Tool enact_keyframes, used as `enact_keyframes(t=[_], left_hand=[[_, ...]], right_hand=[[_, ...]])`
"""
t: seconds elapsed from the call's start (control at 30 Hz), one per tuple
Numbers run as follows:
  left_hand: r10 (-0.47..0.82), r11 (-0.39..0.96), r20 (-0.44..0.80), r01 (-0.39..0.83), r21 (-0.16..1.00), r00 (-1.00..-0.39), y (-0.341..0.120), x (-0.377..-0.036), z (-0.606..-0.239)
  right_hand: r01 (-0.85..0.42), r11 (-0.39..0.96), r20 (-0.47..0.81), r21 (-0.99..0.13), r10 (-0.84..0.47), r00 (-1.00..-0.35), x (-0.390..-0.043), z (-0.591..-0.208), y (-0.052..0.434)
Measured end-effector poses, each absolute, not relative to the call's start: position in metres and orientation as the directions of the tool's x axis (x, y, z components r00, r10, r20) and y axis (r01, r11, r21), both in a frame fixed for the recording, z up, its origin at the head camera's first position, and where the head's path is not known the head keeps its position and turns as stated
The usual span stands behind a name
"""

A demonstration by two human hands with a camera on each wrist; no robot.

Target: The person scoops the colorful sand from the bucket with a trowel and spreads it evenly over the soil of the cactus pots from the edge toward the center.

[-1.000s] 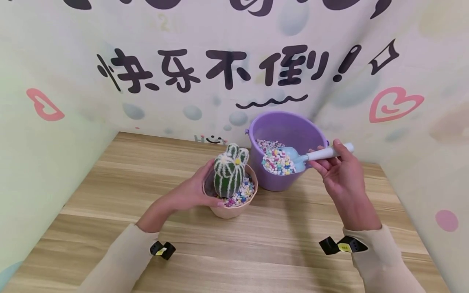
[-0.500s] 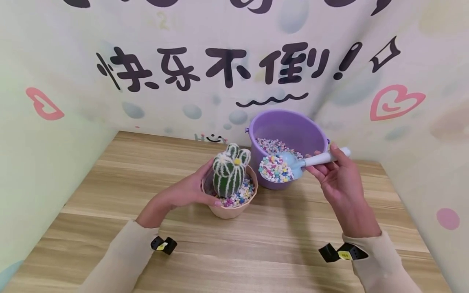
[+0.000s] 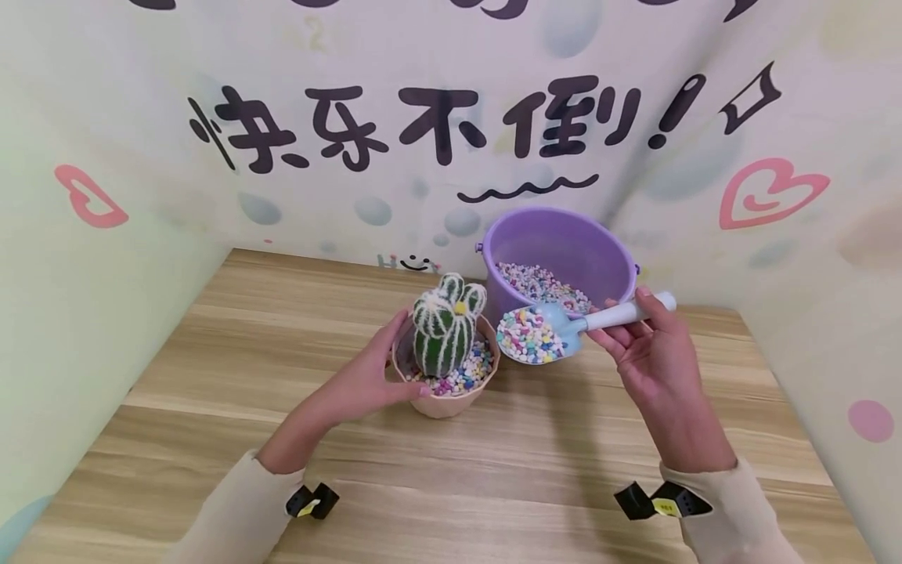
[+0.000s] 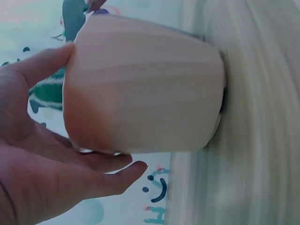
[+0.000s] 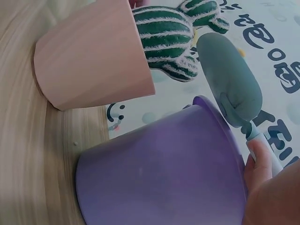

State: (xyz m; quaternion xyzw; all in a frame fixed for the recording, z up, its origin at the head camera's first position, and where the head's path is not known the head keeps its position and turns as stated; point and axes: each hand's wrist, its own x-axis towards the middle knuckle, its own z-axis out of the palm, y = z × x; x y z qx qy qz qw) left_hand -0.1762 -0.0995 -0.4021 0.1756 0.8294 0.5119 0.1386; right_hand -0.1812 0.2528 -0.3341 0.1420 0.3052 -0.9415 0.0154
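In the head view, my left hand [image 3: 369, 368] holds the pale pink flower pot [image 3: 445, 405] at its left side, thumb over the near rim. The left wrist view shows fingers along the side of the pot [image 4: 150, 89]. A green cactus [image 3: 444, 337] with white fuzzy stripes stands in it, colourful pebbles [image 3: 465, 374] around its base. My right hand [image 3: 658, 352] grips the white handle of a light-blue scoop [image 3: 574, 330]. Heaped with pebbles, the scoop is just right of the pot, at the bucket's near rim. The right wrist view shows its underside.
Behind the scoop stands a purple bucket [image 3: 564, 227] with more pebbles [image 3: 543, 283] inside. The wooden table [image 3: 437, 486] meets a printed cloth wall [image 3: 338, 219] at the back. A tiny pebble [image 5: 75, 143] lies on the table.
My right hand has brought the loaded scoop from over the bucket, slightly left and towards me, closer to the pot. My left hand stays on the pot.
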Motion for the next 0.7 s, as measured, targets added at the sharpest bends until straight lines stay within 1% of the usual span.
enact_keyframes(t=[0.1,0.2,0.33,0.43,0.53,0.7], left_hand=[[0.409,0.397,-0.025,0.154,0.905,-0.912,-0.094,-0.172,-0.404],[0.346,0.409,-0.016,0.135,0.902,-0.938,-0.086,-0.168,-0.405],[0.232,0.489,-0.052,0.071,0.869,-0.971,-0.073,-0.165,-0.406],[0.18,0.54,-0.072,0.037,0.841,-0.981,-0.068,-0.164,-0.406],[0.171,0.556,-0.078,0.03,0.831,-0.982,-0.067,-0.164,-0.405],[0.204,0.547,-0.089,0.038,0.836,-0.975,-0.07,-0.167,-0.404]], right_hand=[[0.11,-0.808,-0.268,-0.578,0.061,-0.961,-0.18,-0.337,0.252],[0.109,-0.806,-0.26,-0.582,0.058,-0.964,-0.178,-0.339,0.252],[0.112,-0.809,-0.258,-0.577,0.05,-0.965,-0.176,-0.342,0.251],[0.111,-0.814,-0.257,-0.571,0.049,-0.965,-0.174,-0.344,0.25],[0.107,-0.814,-0.253,-0.571,0.05,-0.966,-0.173,-0.345,0.248],[0.1,-0.802,-0.239,-0.588,0.054,-0.97,-0.172,-0.347,0.245]])
